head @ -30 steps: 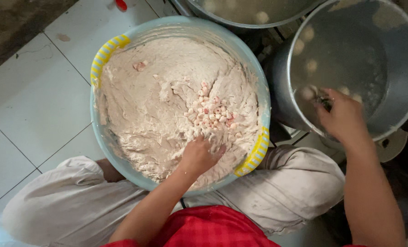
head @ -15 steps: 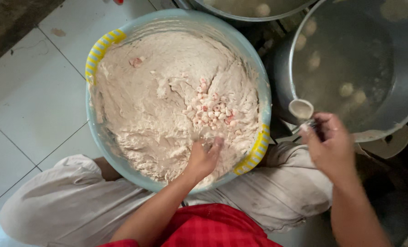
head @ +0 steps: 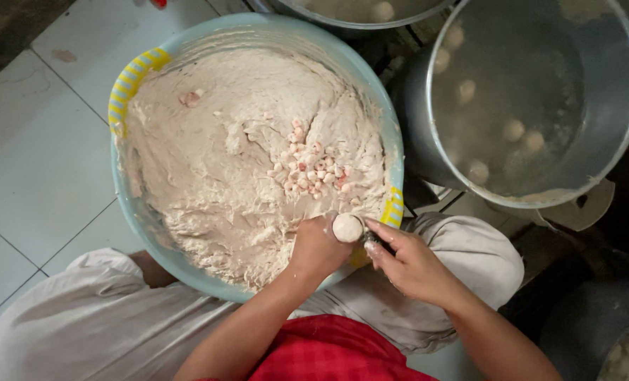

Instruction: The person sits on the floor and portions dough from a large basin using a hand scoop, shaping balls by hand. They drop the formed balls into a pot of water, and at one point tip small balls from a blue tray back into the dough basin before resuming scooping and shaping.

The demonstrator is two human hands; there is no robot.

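A big light-blue basin [head: 134, 212] with yellow striped handles holds pale, sticky paste [head: 215, 169] with a heap of small pink-and-white cubes [head: 307, 166] on it. My left hand [head: 318, 247] is closed over paste at the basin's near rim, and a round ball of paste [head: 347, 227] bulges out of its top. My right hand [head: 409, 261] sits right beside it, gripping a small spoon [head: 368, 240] whose bowl touches the ball. A metal pot [head: 611, 141] of cloudy water with several floating balls [head: 515, 130] stands to the right.
A second metal pot [head: 357, 17] with balls shows at the top edge. A dark container [head: 603, 331] with pale balls sits at the bottom right. White floor tiles [head: 39, 141] lie to the left. My knees in light trousers [head: 469, 261] flank the basin.
My right hand came back from over the pot with the spoon to the basin's rim. My left hand squeezed up a ball of paste, and the spoon now meets it.
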